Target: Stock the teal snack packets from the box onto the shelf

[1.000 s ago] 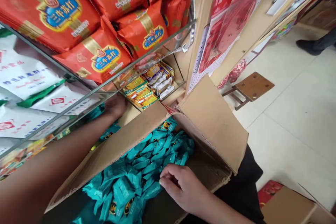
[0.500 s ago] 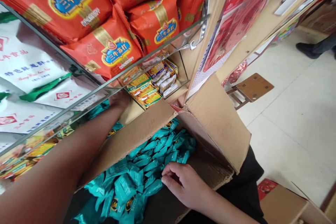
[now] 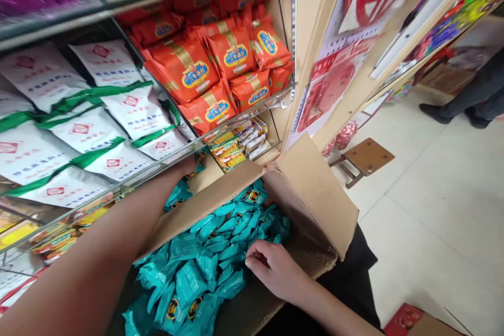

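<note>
Teal packets: heaped in the open cardboard box, just left of and beyond the right grip; a few more lie on the low shelf, beside the left grip. Right grip: fingers loosely curled, thumb near forefinger, no packet seen in it; contact with the heap uncertain. Left grip: mostly hidden under the glass shelf edge; cannot tell how far open or whether loaded. Step in hand, judged: handling packets on the low shelf with the left arm across the box wall. Next move calls for clearance between glass and cardboard. Surface: bare pale wood right of the left grip, then yellow packets. Above it, red bags and white bags. Room: wooden stool and tiled floor beyond the right grip; someone's legs farther off.
</note>
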`<state>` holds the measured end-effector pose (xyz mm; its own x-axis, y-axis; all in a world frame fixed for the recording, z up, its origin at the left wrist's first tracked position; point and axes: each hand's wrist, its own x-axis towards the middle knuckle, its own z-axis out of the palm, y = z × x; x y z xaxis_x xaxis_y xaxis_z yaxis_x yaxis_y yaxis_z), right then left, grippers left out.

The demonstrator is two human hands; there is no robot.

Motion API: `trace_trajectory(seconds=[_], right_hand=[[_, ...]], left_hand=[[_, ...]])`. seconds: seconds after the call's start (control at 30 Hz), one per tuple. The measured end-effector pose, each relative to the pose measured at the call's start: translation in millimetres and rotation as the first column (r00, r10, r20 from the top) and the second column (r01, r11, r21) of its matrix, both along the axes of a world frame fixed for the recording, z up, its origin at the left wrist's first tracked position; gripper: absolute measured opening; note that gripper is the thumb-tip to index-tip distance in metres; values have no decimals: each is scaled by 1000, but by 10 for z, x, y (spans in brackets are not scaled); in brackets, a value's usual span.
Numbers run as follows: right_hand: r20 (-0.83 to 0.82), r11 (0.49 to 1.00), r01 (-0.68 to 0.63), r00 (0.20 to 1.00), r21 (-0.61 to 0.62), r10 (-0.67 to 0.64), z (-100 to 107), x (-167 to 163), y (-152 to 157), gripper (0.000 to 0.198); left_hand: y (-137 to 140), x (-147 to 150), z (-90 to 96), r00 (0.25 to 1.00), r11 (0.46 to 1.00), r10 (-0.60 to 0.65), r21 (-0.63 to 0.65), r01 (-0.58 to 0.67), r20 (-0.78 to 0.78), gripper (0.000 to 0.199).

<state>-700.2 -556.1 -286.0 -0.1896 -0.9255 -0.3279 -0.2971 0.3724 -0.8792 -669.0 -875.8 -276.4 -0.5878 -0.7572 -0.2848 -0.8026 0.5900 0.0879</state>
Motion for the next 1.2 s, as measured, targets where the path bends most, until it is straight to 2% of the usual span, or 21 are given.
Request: trace_trajectory(seconds=[0.07, 0.1, 0.17, 0.2, 0.27, 0.3, 0.33, 0.4, 0.47, 0.5, 0.57, 0.67, 0.73, 0.8, 0.87, 0.9, 0.97, 1.03, 1.1, 1.2], right_hand=[[-256, 997, -66, 965, -44, 53, 14, -79, -38, 13], [-407, 993, -110, 909, -30, 88, 5, -131, -67, 15], [-633, 983, -164, 753, 81, 178, -49, -238, -135, 21], [-690, 974, -168, 688, 149, 224, -92, -282, -169, 25], [-729, 959, -161, 624, 232, 281, -193, -331, -228, 31], [-734, 955, -163, 612, 248, 295, -242, -335, -249, 33], [-738, 952, -170, 603, 253, 304, -284, -329, -264, 33], [-753, 948, -180, 576, 264, 319, -332, -303, -277, 34], [-769, 947, -180, 554, 264, 320, -322, -287, -271, 35], [-778, 949, -179, 545, 258, 314, -294, -286, -262, 36], [-791, 955, -183, 535, 234, 297, -195, -294, -231, 35], [-797, 960, -212, 539, 185, 273, 34, -265, -153, 27], [-768, 965, -241, 596, 107, 234, 202, -179, -84, 18], [-630, 968, -242, 762, -61, 151, 345, -35, -16, 12], [-335, 957, -156, 940, -246, 67, 433, 141, 31, 13], [-158, 948, -78, 987, -310, 30, 452, 232, 42, 17], [141, 931, 111, 988, -348, -65, 443, 397, 38, 27], [309, 893, 320, 925, -316, -222, 391, 522, 13, 23], [298, 844, 448, 882, -295, -364, 330, 597, -11, 24], [129, 812, 463, 885, -355, -448, 277, 637, -19, 32]], left_hand=[[64, 98, 100, 1000, 1000, -15, 22, 15, -6, 36], [113, 171, 163, 1000, 999, -24, 37, 24, -6, 38], [267, 370, 326, 999, 995, -47, 82, 48, -15, 40], [380, 494, 427, 998, 992, -63, 109, 64, -18, 42], [683, 784, 648, 991, 982, -105, 149, 116, -84, 44], [870, 945, 753, 981, 976, -133, 154, 155, -143, 44], [1072, 1111, 841, 938, 970, -168, 117, 212, -304, 42], [1491, 1445, 934, 780, 976, -202, -58, 209, -593, 37], [1875, 1742, 884, 654, 961, -274, -179, 210, -705, 38], [2037, 1862, 812, 624, 960, -274, -176, 215, -732, 39], [2288, 2017, 613, 621, 972, -198, -73, 221, -759, 42], [2491, 2014, 334, 613, 976, 78, 185, 113, -786, 44], [2545, 1889, 229, 539, 925, 317, 380, 6, -780, 50], [2562, 1726, 191, 460, 837, 500, 545, -41, -734, 56], [2564, 1576, 200, 439, 776, 576, 630, -30, -690, 50], [2565, 1515, 216, 439, 768, 581, 640, -18, -685, 43], [2574, 1425, 263, 418, 788, 563, 615, -14, -713, 31], [2596, 1368, 313, 367, 823, 545, 564, -62, -754, 28], [2629, 1338, 351, 331, 844, 530, 524, -115, -781, 28], [2686, 1332, 363, 323, 847, 529, 512, -144, -785, 33]])
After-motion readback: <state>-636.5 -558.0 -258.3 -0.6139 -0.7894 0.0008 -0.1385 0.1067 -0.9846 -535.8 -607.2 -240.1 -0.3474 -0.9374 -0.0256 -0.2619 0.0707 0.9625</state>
